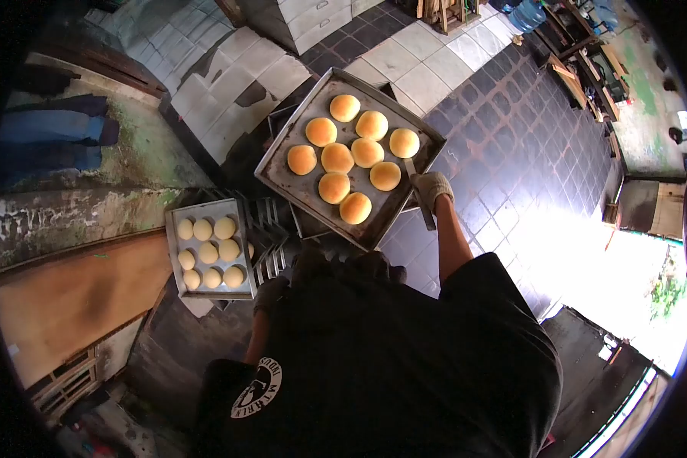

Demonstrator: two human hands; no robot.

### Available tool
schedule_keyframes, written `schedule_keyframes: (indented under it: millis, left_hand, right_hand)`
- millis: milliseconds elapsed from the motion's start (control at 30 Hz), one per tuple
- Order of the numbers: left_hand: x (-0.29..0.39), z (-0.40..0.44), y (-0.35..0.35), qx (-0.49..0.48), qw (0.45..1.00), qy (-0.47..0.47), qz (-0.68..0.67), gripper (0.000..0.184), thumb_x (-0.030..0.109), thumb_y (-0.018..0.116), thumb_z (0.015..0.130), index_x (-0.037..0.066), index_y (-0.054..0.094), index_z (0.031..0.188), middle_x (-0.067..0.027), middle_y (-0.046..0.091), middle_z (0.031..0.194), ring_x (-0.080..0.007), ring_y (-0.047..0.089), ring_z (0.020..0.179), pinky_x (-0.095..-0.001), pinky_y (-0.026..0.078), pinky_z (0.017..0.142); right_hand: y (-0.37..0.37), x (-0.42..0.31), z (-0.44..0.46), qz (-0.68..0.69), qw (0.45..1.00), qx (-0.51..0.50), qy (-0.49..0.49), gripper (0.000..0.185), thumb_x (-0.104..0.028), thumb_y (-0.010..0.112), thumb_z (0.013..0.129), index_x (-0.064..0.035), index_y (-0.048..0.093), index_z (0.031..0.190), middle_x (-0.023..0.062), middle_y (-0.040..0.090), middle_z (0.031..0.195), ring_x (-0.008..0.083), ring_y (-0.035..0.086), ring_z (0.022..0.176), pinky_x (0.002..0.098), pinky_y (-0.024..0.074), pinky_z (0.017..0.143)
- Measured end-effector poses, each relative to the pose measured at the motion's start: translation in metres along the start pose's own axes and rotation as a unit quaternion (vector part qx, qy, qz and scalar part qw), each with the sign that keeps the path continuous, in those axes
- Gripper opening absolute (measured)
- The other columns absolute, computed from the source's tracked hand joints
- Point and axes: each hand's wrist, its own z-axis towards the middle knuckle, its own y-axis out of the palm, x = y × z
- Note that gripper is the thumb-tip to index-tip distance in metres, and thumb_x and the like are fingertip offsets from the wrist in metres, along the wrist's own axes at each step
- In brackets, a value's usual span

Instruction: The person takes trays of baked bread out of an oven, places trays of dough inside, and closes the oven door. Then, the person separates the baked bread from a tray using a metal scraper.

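Note:
Golden-brown buns [337,158] sit on a square metal baking tray [282,183] in front of me. At its right edge my right hand [433,189], in a light knitted glove, is closed around a flat metal spatula [412,169]. The spatula's tip reaches the rightmost bun [404,143]; whether it touches is unclear. My left hand [271,294], in a dark-looking glove, is low on the left by the corner of a second tray [172,252]. Its fingers are in shadow. Pale, round dough pieces [208,253] lie on that second tray.
A metal rack [269,237] with slatted sides stands between the two trays. Dark floor tiles [504,145] stretch away to the right. Blue cloth [49,133] hangs by the left wall, and wooden pieces [580,76] stand at the far right.

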Motion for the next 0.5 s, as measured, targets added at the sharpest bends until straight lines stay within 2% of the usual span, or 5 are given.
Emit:
schedule_keyframes:
  millis: [167,233,267,333,500]
  left_hand:
    - [0.033,-0.004,0.011,0.003,0.991,-0.133,-0.032,0.017,0.027,0.065,0.090,0.016,0.071,0.101,-0.0115,0.073,0.100,-0.0344,0.071,0.097,-0.0476,0.056,0.078]
    - [0.020,0.001,0.028,0.021,0.998,0.008,0.065,0.017,0.025,0.066,0.089,0.016,0.072,0.102,-0.0093,0.073,0.102,-0.0325,0.071,0.099,-0.0455,0.057,0.079]
    - [0.023,-0.003,0.030,0.021,0.998,0.006,0.062,0.017,0.025,0.066,0.089,0.016,0.072,0.102,-0.0093,0.073,0.102,-0.0325,0.071,0.099,-0.0455,0.057,0.079]
    - [0.032,-0.013,0.022,0.147,0.977,0.028,-0.155,0.017,0.024,0.068,0.088,0.016,0.072,0.103,-0.0075,0.073,0.104,-0.0307,0.071,0.100,-0.0441,0.057,0.081]
    - [0.040,-0.008,0.018,0.086,0.995,0.003,-0.059,0.018,0.019,0.070,0.087,0.015,0.072,0.103,-0.0082,0.073,0.102,-0.0323,0.071,0.100,-0.0432,0.057,0.083]
  right_hand:
    - [-0.008,-0.008,-0.023,-0.016,0.999,-0.033,-0.010,0.052,-0.051,0.066,0.085,-0.0005,0.077,0.090,0.0196,0.072,0.080,0.0293,0.074,0.083,0.0465,0.0524,0.074]
    - [-0.007,-0.015,-0.013,-0.008,0.999,-0.039,-0.012,0.054,-0.052,0.066,0.089,0.0008,0.076,0.087,0.0177,0.071,0.074,0.0281,0.073,0.075,0.0441,0.0533,0.071]
    - [-0.008,-0.021,-0.007,-0.019,0.999,-0.033,-0.025,0.054,-0.052,0.066,0.089,0.0007,0.076,0.087,0.0180,0.071,0.075,0.0278,0.073,0.076,0.0443,0.0531,0.071]
    - [0.007,-0.015,0.028,-0.008,0.999,-0.004,-0.042,0.054,-0.053,0.066,0.089,0.0001,0.077,0.089,0.0180,0.073,0.077,0.0267,0.075,0.079,0.0444,0.0524,0.072]
    - [0.000,-0.034,0.045,0.015,0.998,0.033,-0.058,0.048,-0.048,0.067,0.088,-0.0017,0.077,0.087,0.0150,0.073,0.077,0.0235,0.072,0.077,0.0430,0.0514,0.070]
